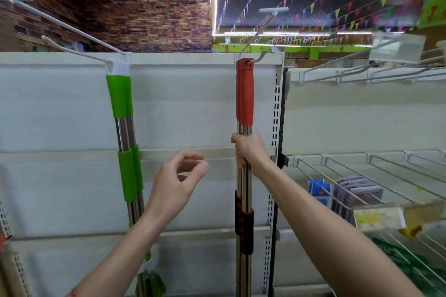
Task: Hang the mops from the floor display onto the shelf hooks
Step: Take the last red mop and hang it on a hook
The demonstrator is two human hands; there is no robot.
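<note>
A red-handled mop [245,94] with a steel shaft hangs by its top hole on a metal shelf hook [258,56]; a second red mop seems to hang close behind it. My right hand [248,150] grips the steel shaft just below the red grip. Left of that shaft, my left hand [179,182] hovers with curled fingers, touching nothing. Two green-handled mops [121,96] hang side by side on a long white hook [79,54] at the left. The mop heads are out of view below.
The white back panel [181,108] of the shelf stands right behind the mops. To the right, wire hooks [357,171] jut out with packaged goods and a blurred price tag [379,220]. A perforated upright [277,108] stands just right of the red mop.
</note>
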